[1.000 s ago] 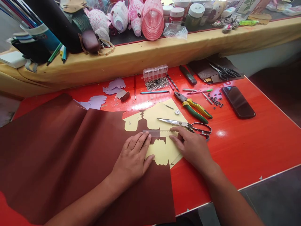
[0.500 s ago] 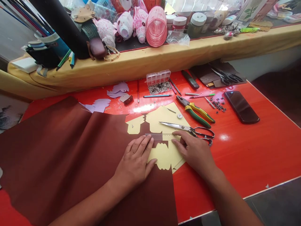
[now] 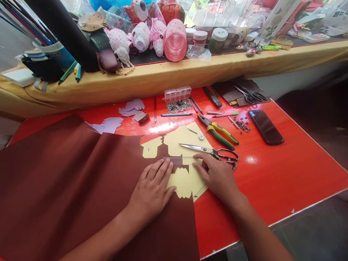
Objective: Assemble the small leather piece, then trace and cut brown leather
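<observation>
A clear ruler lies across a large brown leather sheet and a pale yellow paper sheet. My left hand rests flat on the leather, its fingertips on the ruler's left end. My right hand has thumb and forefinger closed on the ruler's right end. Below the ruler, a scalloped yellow paper shape shows in a cut-away part of the leather. Just above my right hand lie metal scissors, partly over the paper.
Pliers, a phone, small dark rings and a clear box of metal bits sit on the red table. Black scissors lie behind. Jars and pink figures line the shelf.
The camera view has shifted slightly, so everything appears a little further left and lower. Both hands and the ruler keep their positions on the leather and paper.
</observation>
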